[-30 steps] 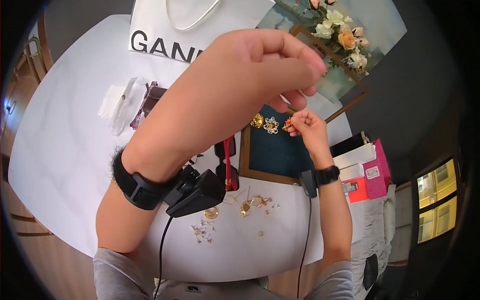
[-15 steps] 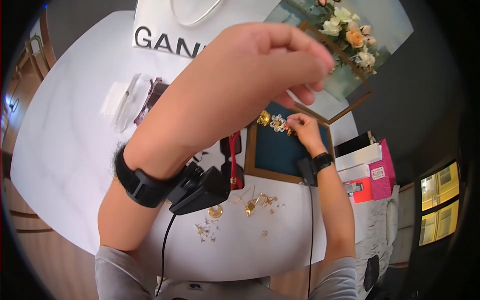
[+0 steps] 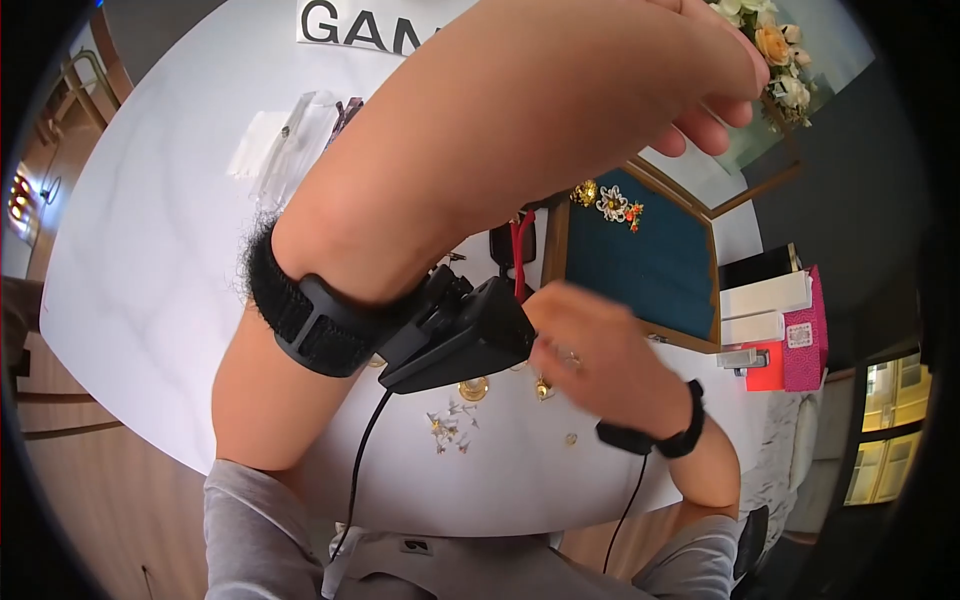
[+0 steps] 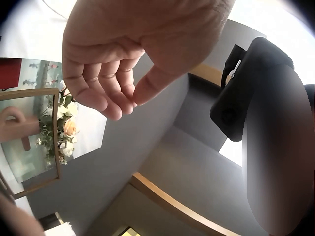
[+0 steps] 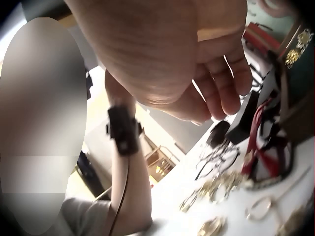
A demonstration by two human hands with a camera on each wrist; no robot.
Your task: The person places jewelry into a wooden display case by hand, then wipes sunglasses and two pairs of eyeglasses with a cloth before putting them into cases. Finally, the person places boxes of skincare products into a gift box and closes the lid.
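Note:
My left hand [image 3: 690,70] is raised close to the head camera, fingers loosely bent; in the left wrist view nothing shows between its thumb and fingertips. Blurred, my right hand [image 3: 605,355] hangs over scattered gold jewelry near the case's front edge. Its fingers look relaxed in the right wrist view, with no object in them. Inside the wooden case [image 3: 680,338] with its dark teal lining, a gold brooch [image 3: 585,193], a pale flower brooch [image 3: 613,203] and an orange-red brooch [image 3: 635,215] sit in a row at the back left.
The case's framed lid [image 3: 765,192] stands raised behind it. Red-armed sunglasses [image 3: 520,255] lie left of the case. Near the front are a round gold piece [image 3: 473,389] and several small studs [image 3: 453,428]. White boxes [image 3: 765,296] and a pink box [image 3: 805,350] stand right.
My right hand has let go of the orange-red brooch in the case and moved toward me, over the loose jewelry. The head view has shifted; my left hand stays raised.

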